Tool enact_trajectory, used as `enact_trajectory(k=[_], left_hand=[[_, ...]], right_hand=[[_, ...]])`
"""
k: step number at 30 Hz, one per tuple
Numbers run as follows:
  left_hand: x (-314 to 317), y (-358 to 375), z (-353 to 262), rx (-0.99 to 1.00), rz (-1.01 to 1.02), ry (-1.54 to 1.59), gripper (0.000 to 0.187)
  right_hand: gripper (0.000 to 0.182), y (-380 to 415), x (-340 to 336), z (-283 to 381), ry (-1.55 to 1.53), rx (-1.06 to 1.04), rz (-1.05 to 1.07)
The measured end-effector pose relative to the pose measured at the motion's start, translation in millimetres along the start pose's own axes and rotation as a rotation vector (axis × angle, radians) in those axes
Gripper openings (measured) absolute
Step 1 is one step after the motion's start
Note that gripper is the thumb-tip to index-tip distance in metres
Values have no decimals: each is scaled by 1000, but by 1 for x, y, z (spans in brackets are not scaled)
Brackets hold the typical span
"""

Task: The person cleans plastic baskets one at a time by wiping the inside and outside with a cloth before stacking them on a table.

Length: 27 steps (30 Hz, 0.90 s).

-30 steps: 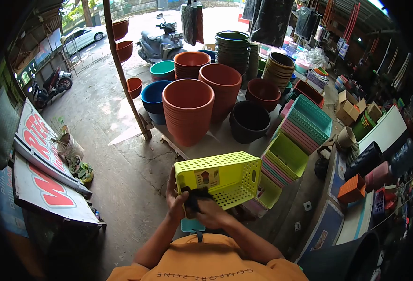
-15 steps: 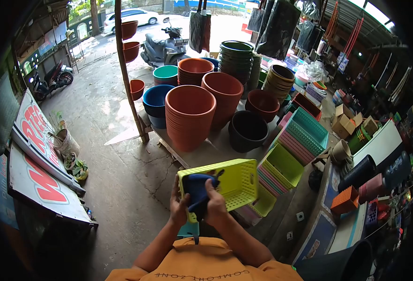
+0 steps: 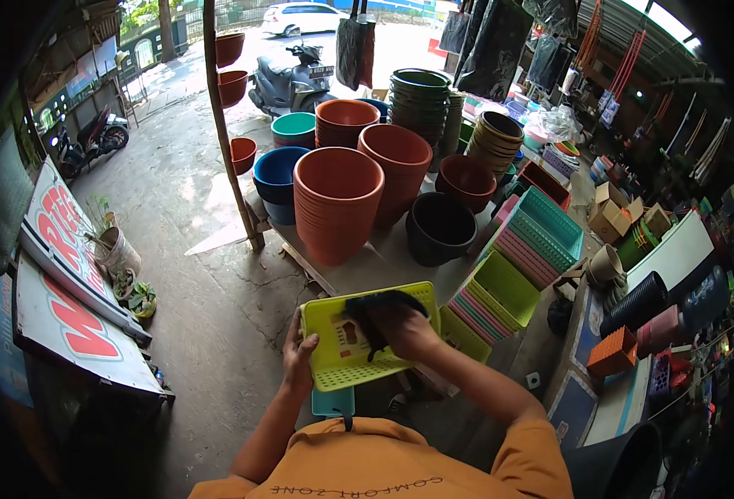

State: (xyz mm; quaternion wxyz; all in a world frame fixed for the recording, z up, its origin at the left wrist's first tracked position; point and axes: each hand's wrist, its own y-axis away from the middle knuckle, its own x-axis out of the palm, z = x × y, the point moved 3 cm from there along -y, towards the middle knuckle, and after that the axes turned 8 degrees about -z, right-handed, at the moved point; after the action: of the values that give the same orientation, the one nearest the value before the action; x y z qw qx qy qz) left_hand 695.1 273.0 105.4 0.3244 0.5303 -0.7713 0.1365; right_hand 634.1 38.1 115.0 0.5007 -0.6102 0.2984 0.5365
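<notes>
A yellow-green plastic basket (image 3: 358,374) with perforated walls is tilted toward me in front of my body. My left hand (image 3: 299,356) grips its left end, thumb over the rim. Inside the basket, my right hand (image 3: 410,334) presses a dark cloth (image 3: 373,312) against the inner surface; its fingers are partly hidden by the cloth. A printed label (image 3: 348,337) shows on the basket's inside, left of the cloth.
Stacked terracotta-coloured pots (image 3: 338,208), a black pot (image 3: 441,231) and blue pots (image 3: 280,179) stand on a low platform ahead. To the right are stacks of coloured baskets (image 3: 500,287). A wooden pole (image 3: 232,141) rises at left; signboards (image 3: 76,320) lean further left. A small turquoise container (image 3: 333,402) sits below.
My right hand has moved with the cloth from the basket's left end to the right, inside it. The basket has shifted slightly left and tipped its inside toward me.
</notes>
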Motion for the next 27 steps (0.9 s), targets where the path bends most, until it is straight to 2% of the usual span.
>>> enact_trajectory(k=[2, 3, 5, 6, 7, 8, 9, 11, 13, 15, 16, 18, 19, 20, 21, 22, 24, 25, 26, 27], left_hand=[[0, 2, -13, 72, -39, -12, 91], [-11, -2, -5, 93, -32, -61, 90], [-23, -7, 13, 160, -79, -98, 90], [-27, -10, 17, 226, -111, -143, 89], [-25, -11, 15, 225, -106, -143, 89], [-23, -11, 9, 232, -123, -86, 88], [-24, -11, 6, 234, -141, -32, 87], [-32, -12, 6, 225, -138, -59, 83], [-34, -12, 10, 222, -142, -79, 80], [-34, -10, 16, 99, -190, 80, 75], [-35, -10, 23, 98, -193, 75, 75], [-40, -14, 49, -37, -129, 187, 65], [-43, -15, 60, -88, -106, 237, 59], [-43, -12, 61, -92, -113, 232, 59], [-42, -8, 66, -242, -67, 388, 60], [-42, -4, 69, -392, -19, 544, 61], [-58, 5, 82, -428, 1, 475, 59], [-81, 7, 93, -239, -212, 83, 58], [-73, 13, 74, -44, -419, -309, 58], [-54, 29, 40, 597, -503, -1074, 52]], right_hand=[[53, 14, 10, -24, 301, 105, -90], [53, 15, 13, -26, 300, 99, -88], [52, 12, 9, -19, 231, 244, 217], [52, 10, 5, -9, 233, 243, 218], [51, 14, 6, 3, 142, 253, 320], [49, 19, 11, 12, 48, 264, 423], [49, 24, 20, 17, 43, 271, 422], [43, 33, 38, 21, -750, 668, 352], [42, 37, 46, 26, -791, 620, 399], [39, 27, 35, 53, -959, 578, 481], [35, 23, 40, 72, -1012, 507, 343], [30, 5, 25, 111, -724, 237, 224], [30, 1, 15, 122, -731, 238, 222], [29, -3, 4, 132, -572, 198, 221], [28, -5, 0, 137, -414, 158, 220], [28, -6, 0, 137, -424, 160, 221], [26, -6, -3, 130, -351, 82, 289], [26, -8, -13, 128, -380, 31, 281], [26, -8, -17, 123, -386, 25, 279], [28, -6, -19, 119, -460, 39, 328]])
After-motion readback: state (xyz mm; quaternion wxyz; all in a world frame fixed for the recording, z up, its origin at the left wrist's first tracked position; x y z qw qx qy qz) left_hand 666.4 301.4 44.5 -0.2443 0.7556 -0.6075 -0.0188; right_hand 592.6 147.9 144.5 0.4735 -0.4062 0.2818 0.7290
